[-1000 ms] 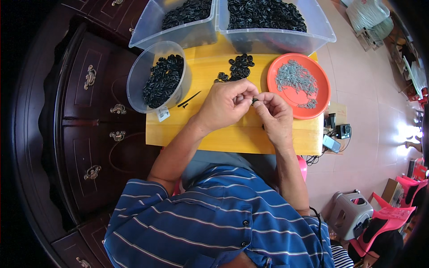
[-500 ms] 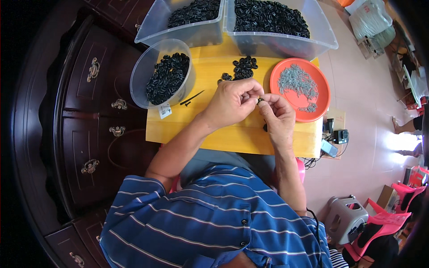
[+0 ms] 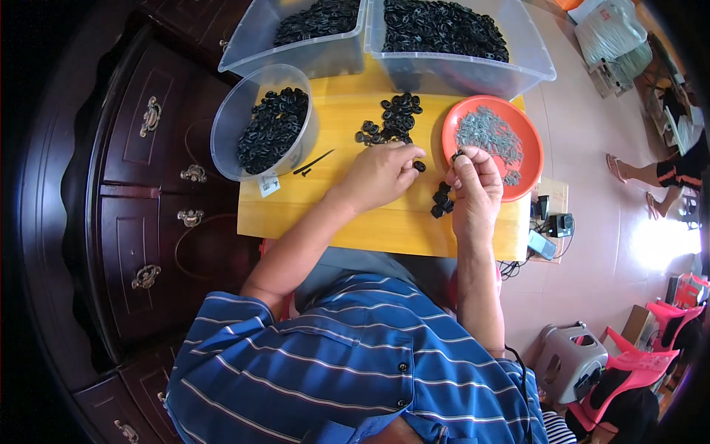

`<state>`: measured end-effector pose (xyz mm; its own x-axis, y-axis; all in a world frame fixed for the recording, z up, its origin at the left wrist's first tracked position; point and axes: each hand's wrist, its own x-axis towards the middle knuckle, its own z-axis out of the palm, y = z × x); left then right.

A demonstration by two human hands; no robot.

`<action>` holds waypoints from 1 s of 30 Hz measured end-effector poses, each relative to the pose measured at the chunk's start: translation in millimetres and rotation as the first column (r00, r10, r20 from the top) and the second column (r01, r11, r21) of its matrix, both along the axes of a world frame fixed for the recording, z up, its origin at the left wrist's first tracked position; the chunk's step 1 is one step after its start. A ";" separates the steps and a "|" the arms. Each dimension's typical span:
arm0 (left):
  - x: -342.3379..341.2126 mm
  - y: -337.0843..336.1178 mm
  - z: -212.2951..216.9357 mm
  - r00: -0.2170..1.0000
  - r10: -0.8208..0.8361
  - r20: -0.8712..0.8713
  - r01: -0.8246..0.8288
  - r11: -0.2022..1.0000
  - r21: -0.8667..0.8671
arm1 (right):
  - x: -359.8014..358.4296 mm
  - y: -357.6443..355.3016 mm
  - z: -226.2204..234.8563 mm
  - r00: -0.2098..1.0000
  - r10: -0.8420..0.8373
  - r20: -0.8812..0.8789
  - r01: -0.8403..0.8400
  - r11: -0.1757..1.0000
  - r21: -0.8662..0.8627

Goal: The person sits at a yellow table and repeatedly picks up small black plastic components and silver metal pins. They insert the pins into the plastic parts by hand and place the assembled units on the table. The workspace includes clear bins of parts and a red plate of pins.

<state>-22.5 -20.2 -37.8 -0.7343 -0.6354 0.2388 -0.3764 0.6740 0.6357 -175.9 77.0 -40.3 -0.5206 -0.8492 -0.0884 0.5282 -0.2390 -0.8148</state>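
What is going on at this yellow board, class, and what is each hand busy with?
A person in a striped shirt sits at a yellow wooden board, sorting small black ring-shaped parts. The left hand rests by a loose pile of black parts, its fingers touching one part. The right hand pinches a black part at the rim of an orange plate that holds small grey metal pieces. A round clear tub and two clear bins also hold black parts.

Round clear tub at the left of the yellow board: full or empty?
Partly full. The round clear tub holds a heap of small black parts against its right side; its left side is bare.
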 end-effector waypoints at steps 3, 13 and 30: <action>-5.4 4.5 -5.1 0.999 0.018 0.046 -0.016 0.998 -0.053 | -1.1 0.0 0.2 0.999 -0.012 0.048 0.012 1.000 0.005; -11.3 6.9 -4.5 0.968 0.066 0.242 -0.033 0.990 -0.139 | -0.5 -0.9 -0.1 0.998 -0.009 0.060 0.007 1.000 0.026; -0.5 12.9 -5.4 0.999 0.044 0.000 -0.044 0.997 0.056 | 2.5 -0.4 2.3 0.999 0.016 0.037 -0.017 0.999 0.036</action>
<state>-23.1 -7.3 -43.2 -0.7053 -0.6792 0.2032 -0.4038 0.6204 0.6723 -173.4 76.7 -38.0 -0.5023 -0.8537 -0.1378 0.5615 -0.2007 -0.8028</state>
